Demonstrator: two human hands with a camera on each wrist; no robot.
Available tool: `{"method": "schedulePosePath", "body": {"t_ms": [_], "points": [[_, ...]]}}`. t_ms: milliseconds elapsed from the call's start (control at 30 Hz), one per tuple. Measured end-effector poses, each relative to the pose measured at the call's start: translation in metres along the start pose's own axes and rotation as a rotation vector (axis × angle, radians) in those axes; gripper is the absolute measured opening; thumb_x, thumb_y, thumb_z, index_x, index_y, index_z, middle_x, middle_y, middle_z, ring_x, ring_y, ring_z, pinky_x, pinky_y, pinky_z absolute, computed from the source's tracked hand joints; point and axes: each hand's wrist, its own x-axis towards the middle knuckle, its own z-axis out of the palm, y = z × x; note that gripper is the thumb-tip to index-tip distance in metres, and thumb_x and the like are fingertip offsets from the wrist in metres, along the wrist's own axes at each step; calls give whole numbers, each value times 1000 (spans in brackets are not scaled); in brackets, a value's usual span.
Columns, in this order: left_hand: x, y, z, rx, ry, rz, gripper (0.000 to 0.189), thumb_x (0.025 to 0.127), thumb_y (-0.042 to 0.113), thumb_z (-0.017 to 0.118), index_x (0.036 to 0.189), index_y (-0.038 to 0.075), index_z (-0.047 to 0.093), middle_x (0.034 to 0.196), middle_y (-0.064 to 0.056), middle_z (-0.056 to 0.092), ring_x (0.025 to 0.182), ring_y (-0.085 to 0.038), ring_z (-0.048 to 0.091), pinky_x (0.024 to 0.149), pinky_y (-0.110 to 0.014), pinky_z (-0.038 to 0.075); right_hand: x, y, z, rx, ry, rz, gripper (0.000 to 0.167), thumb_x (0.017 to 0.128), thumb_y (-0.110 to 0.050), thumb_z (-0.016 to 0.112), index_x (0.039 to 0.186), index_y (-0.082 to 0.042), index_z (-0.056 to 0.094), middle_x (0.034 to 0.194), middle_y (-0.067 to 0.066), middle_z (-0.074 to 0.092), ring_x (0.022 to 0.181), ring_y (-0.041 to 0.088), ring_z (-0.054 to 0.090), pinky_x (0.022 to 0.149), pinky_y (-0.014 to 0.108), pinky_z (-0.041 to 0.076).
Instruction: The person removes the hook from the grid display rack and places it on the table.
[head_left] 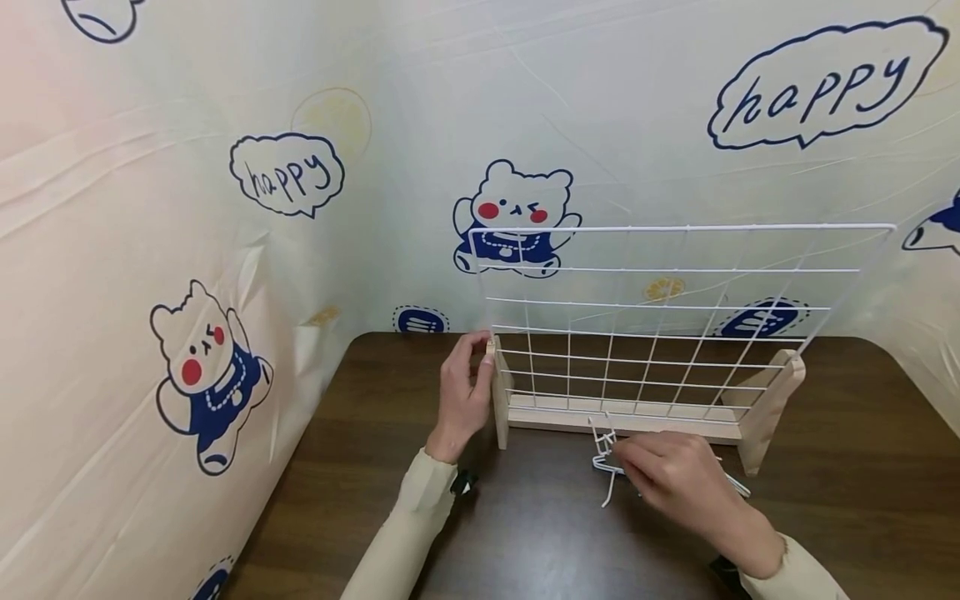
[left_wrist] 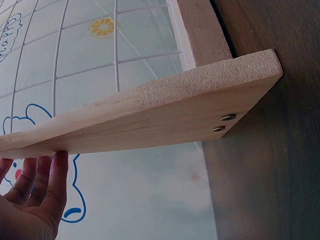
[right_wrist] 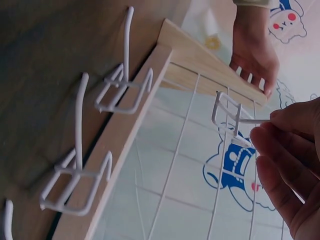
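Note:
A white wire grid (head_left: 675, 337) stands upright on a wooden base with two side panels. My left hand (head_left: 462, 396) grips the upper end of the left side panel (left_wrist: 150, 120), its fingertips against the rear edge in the left wrist view. Between thumb and fingertips, my right hand (right_wrist: 295, 155) pinches the straight prong of a white wire hook (right_wrist: 237, 119). The hook's squared back end points toward the grid, apart from it as far as I can tell. More such hooks (right_wrist: 77, 172) lie on the table in front of the base bar, partly hidden by the right hand in the head view.
The right side panel (head_left: 776, 408) supports the grid's other end. Brown wood-look tabletop (head_left: 360, 508) lies under everything. A pale printed sheet (head_left: 397, 167) with bears and speech bubbles hangs behind and along the left side.

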Motion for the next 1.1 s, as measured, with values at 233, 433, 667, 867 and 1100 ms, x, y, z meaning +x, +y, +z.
{"method": "schedulePosePath", "body": {"t_ms": [233, 433, 667, 867, 1100], "points": [[0, 2, 0, 8, 4, 1, 28, 104, 15, 51, 128, 4, 62, 116, -14, 68, 99, -25, 66, 69, -33, 62, 0, -5, 10, 27, -10, -33, 47, 108, -24, 36, 87, -12, 76, 78, -6, 73, 69, 11, 72, 60, 34, 58], [0, 2, 0, 0, -2, -2, 28, 104, 15, 52, 127, 4, 62, 116, -14, 68, 99, -25, 66, 69, -33, 62, 3, -8, 19, 66, -8, -58, 44, 107, -20, 37, 87, -12, 75, 77, -7, 71, 66, 9, 69, 57, 29, 56], [1, 0, 0, -3, -11, -21, 28, 105, 17, 51, 128, 6, 61, 117, -12, 68, 101, -24, 66, 71, -34, 63, 3, -9, 28, 99, -48, -63, 20, 91, -9, 54, 87, -12, 74, 74, -8, 66, 61, 7, 64, 53, 25, 51], [3, -1, 1, -9, -11, -10, 28, 105, 16, 51, 128, 6, 62, 117, -12, 68, 101, -24, 67, 70, -33, 62, 0, -8, 34, 89, -73, -53, 12, 77, -7, 68, 86, -12, 73, 72, -8, 64, 58, 7, 62, 52, 25, 49], [1, 0, 0, 6, -1, -4, 27, 105, 15, 52, 128, 5, 62, 116, -13, 68, 98, -24, 66, 69, -32, 61, 2, -9, 40, 87, -74, -59, 18, 70, -3, 73, 82, -16, 69, 69, -11, 61, 55, 4, 57, 49, 23, 44]]}}
